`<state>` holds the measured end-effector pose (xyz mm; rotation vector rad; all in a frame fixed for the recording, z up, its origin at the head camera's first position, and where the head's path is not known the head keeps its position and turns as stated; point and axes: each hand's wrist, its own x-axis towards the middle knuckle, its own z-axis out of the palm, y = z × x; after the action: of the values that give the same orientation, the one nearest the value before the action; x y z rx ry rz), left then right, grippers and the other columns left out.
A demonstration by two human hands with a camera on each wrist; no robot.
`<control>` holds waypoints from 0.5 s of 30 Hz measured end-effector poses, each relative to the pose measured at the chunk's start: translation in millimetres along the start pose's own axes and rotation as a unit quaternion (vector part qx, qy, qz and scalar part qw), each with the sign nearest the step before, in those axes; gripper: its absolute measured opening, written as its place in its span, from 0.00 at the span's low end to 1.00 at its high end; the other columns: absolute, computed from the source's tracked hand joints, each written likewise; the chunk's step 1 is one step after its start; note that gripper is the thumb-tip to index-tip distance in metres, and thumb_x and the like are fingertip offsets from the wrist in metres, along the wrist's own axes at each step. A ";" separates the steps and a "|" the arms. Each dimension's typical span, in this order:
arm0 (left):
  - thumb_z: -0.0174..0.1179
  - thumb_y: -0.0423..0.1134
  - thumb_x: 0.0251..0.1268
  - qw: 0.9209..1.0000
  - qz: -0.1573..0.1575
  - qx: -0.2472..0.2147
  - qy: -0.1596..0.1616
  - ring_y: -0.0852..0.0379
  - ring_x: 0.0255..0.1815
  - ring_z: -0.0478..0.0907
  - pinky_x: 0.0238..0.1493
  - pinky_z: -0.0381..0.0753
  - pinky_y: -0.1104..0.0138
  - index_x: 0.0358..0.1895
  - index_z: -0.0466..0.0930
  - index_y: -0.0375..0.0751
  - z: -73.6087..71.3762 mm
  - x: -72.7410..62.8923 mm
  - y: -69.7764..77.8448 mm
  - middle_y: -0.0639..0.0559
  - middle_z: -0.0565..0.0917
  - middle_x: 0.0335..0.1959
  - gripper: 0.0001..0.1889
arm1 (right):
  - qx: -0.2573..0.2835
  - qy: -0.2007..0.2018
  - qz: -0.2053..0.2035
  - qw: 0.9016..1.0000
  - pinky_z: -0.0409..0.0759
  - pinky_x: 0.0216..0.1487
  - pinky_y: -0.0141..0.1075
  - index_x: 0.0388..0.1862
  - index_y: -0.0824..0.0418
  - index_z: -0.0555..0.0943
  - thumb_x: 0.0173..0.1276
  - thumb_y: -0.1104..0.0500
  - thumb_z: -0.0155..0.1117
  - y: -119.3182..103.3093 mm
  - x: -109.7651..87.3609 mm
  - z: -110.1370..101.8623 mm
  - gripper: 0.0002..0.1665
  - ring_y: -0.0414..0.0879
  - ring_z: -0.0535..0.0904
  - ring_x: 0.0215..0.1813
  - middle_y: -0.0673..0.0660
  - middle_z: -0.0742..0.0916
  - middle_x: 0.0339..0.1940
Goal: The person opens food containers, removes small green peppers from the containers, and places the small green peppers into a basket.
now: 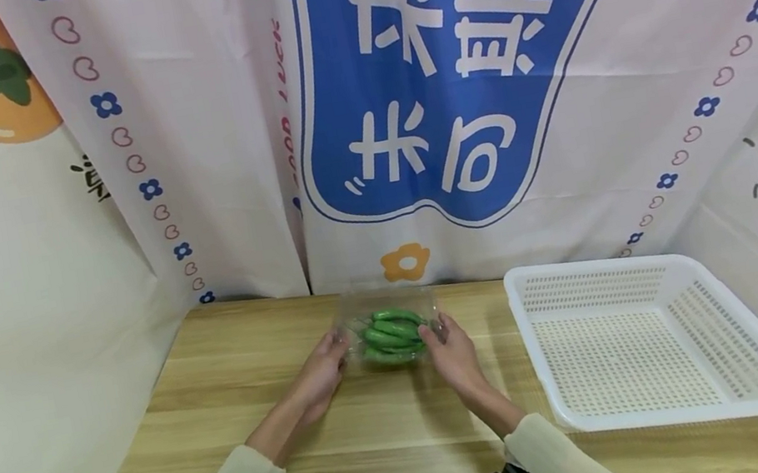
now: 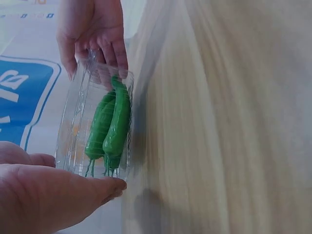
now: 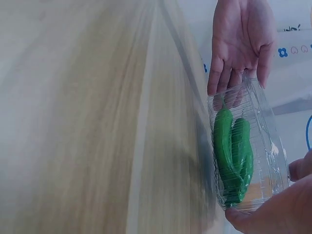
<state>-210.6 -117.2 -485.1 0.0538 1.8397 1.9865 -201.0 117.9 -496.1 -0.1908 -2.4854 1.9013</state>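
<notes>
A clear plastic box (image 2: 73,131) with ribbed walls spans the space between my two hands, close over the table. Several long green peppers (image 1: 393,334) lie inside it, their shapes showing through the plastic. At the box's left end my left hand (image 1: 324,369) grips it, fingers under and thumb along the side. My right hand (image 1: 452,350) holds the opposite end, its thumb over the near edge beside the peppers. In the right wrist view, the peppers (image 3: 231,151) rest along the bottom of the box.
To the right stands a white plastic basket (image 1: 548,376) with perforated walls and floor. Beneath everything is a wood-grain table (image 1: 383,472). Printed cloth (image 1: 223,171) hangs behind the table's back edge, and pale sheets close off both sides.
</notes>
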 end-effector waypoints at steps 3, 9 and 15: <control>0.34 0.44 0.91 1.000 -0.009 -0.002 0.005 0.30 0.86 0.31 0.85 0.35 0.40 0.85 0.29 0.30 2.9 -7.0 -1.3 0.29 0.33 0.86 0.35 | -0.008 0.003 -0.008 1.000 0.68 0.79 0.57 0.81 0.76 0.59 0.84 0.53 0.58 -0.6 -5.1 -1.6 0.40 0.67 0.70 0.78 0.76 0.73 0.76; 0.36 0.44 0.91 1.000 -0.005 -0.009 0.011 0.29 0.86 0.32 0.85 0.37 0.40 0.85 0.29 0.30 7.4 -20.4 -2.9 0.29 0.34 0.86 0.36 | -0.023 0.004 -0.024 0.999 0.72 0.77 0.57 0.80 0.76 0.62 0.83 0.55 0.58 -3.5 -16.6 -3.8 0.37 0.68 0.73 0.75 0.76 0.76 0.73; 0.36 0.43 0.90 1.000 0.002 -0.016 0.010 0.29 0.86 0.34 0.85 0.37 0.39 0.85 0.32 0.29 10.4 -32.8 -4.0 0.29 0.36 0.86 0.35 | -0.039 -0.008 -0.020 0.999 0.74 0.74 0.58 0.79 0.78 0.61 0.82 0.53 0.60 -6.5 -29.9 -8.3 0.40 0.69 0.75 0.74 0.79 0.76 0.72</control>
<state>-176.5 -118.2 -479.3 0.0289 1.8214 2.0260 -171.3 121.2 -485.6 -0.1265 -2.5559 1.8006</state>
